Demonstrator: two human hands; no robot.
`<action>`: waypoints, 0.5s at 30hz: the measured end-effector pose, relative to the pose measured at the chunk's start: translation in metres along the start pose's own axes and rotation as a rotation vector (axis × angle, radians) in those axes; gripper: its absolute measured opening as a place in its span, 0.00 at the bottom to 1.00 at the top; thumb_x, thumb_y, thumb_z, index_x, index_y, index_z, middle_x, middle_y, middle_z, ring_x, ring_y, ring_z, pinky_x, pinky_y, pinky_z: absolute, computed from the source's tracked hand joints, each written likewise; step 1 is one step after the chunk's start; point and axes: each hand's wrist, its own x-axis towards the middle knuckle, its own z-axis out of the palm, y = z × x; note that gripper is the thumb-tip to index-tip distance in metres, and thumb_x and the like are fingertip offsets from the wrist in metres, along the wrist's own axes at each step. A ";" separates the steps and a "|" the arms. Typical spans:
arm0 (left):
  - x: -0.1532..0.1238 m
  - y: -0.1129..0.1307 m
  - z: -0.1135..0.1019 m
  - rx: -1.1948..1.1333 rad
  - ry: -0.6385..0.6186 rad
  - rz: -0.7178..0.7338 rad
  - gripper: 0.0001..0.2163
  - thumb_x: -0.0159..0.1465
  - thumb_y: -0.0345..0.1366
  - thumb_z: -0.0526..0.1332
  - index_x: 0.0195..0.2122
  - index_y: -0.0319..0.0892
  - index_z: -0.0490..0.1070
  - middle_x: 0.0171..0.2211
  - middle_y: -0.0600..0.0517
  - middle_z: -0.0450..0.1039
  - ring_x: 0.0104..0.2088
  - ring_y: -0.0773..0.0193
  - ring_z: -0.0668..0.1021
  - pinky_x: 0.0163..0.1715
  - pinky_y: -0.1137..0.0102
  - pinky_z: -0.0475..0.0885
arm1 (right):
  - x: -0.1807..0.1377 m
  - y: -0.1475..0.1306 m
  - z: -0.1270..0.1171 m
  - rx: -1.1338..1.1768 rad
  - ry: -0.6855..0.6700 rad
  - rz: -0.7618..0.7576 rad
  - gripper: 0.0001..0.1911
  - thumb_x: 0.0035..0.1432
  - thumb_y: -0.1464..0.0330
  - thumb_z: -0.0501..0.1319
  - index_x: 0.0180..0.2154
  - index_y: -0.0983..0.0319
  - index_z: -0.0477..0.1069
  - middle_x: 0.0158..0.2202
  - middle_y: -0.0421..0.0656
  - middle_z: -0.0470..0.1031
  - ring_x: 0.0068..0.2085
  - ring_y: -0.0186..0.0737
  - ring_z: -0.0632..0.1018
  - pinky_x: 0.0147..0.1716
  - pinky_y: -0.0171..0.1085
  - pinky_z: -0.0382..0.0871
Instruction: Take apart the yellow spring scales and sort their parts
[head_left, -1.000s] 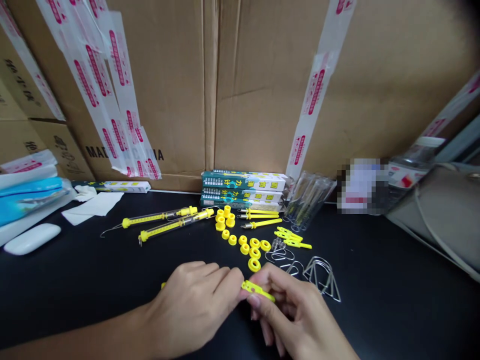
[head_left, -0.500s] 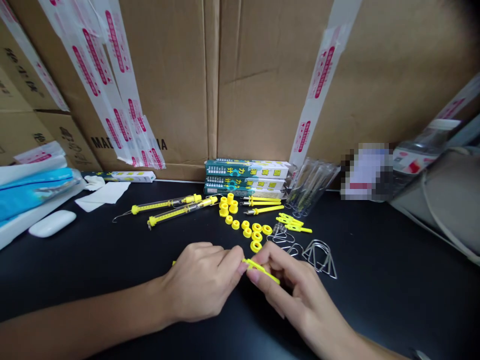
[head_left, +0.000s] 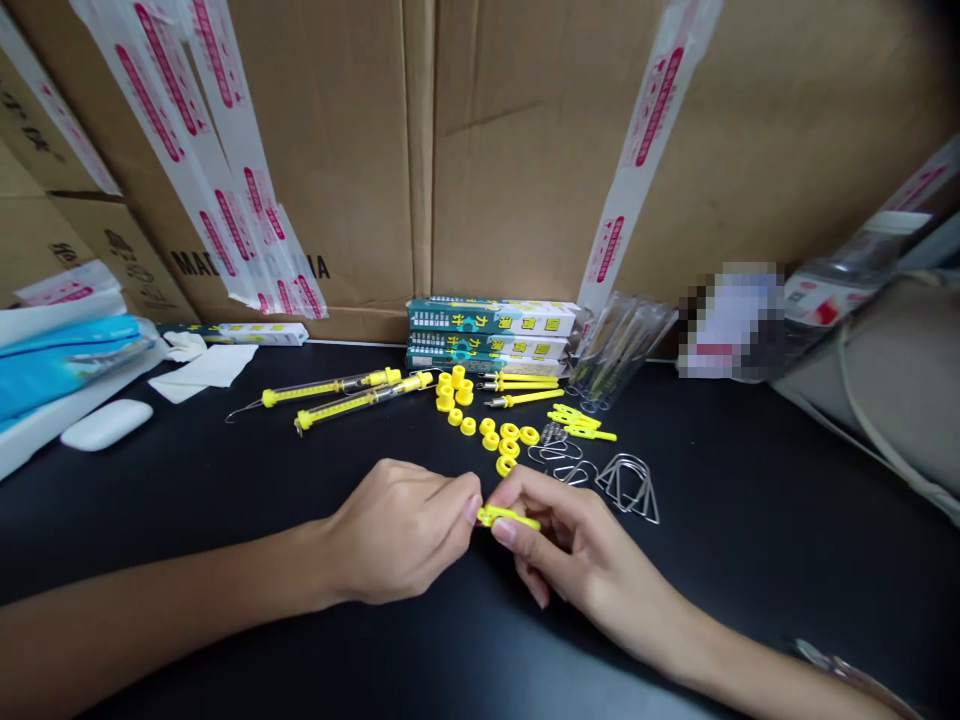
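Observation:
My right hand point(head_left: 577, 545) pinches a slim yellow plastic piece point(head_left: 514, 517) between thumb and fingers. Its left end meets the fingertips of my left hand point(head_left: 409, 530), which is closed; what lies inside that grip is hidden. Just beyond the hands lie yellow rings and caps point(head_left: 508, 448), with small springs point(head_left: 553, 433) and wire hooks point(head_left: 555, 452) to their right. Similar yellow slotted pieces point(head_left: 589, 432) rest behind the hooks. Bent triangular wire loops point(head_left: 628, 487) lie right of the hooks.
Two tubular spring scales point(head_left: 360, 402) lie at the back left. Behind the parts stand stacked small boxes point(head_left: 491, 335), yellow rods point(head_left: 525, 398) and clear tubes point(head_left: 626, 350). A white case point(head_left: 106, 425) is far left, a bottle point(head_left: 832, 285) far right. Cardboard boxes point(head_left: 510, 150) wall off the back.
The yellow piece in my right hand has turned, and its free end has drawn nearer my left fingertips. A yellow tip behind my left hand has gone from sight. The view has shifted slightly.

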 end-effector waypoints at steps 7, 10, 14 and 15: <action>0.000 0.002 0.002 -0.009 -0.064 -0.074 0.17 0.74 0.30 0.41 0.28 0.44 0.60 0.18 0.57 0.66 0.15 0.65 0.68 0.20 0.69 0.59 | -0.005 0.000 -0.001 -0.422 0.083 -0.196 0.11 0.71 0.65 0.54 0.34 0.60 0.68 0.23 0.35 0.68 0.23 0.32 0.69 0.25 0.32 0.60; 0.000 0.002 0.000 -0.044 -0.101 -0.092 0.17 0.73 0.31 0.41 0.28 0.45 0.59 0.18 0.57 0.66 0.15 0.65 0.69 0.20 0.68 0.59 | -0.007 0.005 -0.009 -0.740 0.078 -0.450 0.11 0.70 0.73 0.49 0.40 0.61 0.70 0.29 0.40 0.74 0.26 0.34 0.74 0.25 0.33 0.63; 0.000 -0.001 -0.002 -0.086 -0.116 -0.150 0.17 0.74 0.31 0.41 0.27 0.45 0.58 0.17 0.59 0.62 0.15 0.66 0.66 0.19 0.69 0.57 | -0.006 0.014 -0.025 -1.162 0.191 -0.768 0.15 0.68 0.78 0.49 0.50 0.63 0.70 0.28 0.42 0.75 0.24 0.36 0.75 0.20 0.35 0.59; 0.000 -0.002 -0.002 -0.094 -0.111 -0.165 0.17 0.74 0.31 0.41 0.27 0.45 0.57 0.17 0.60 0.61 0.15 0.67 0.65 0.19 0.69 0.56 | -0.005 0.015 -0.029 -1.190 0.225 -0.784 0.15 0.68 0.77 0.51 0.51 0.63 0.70 0.28 0.42 0.75 0.24 0.35 0.74 0.21 0.35 0.59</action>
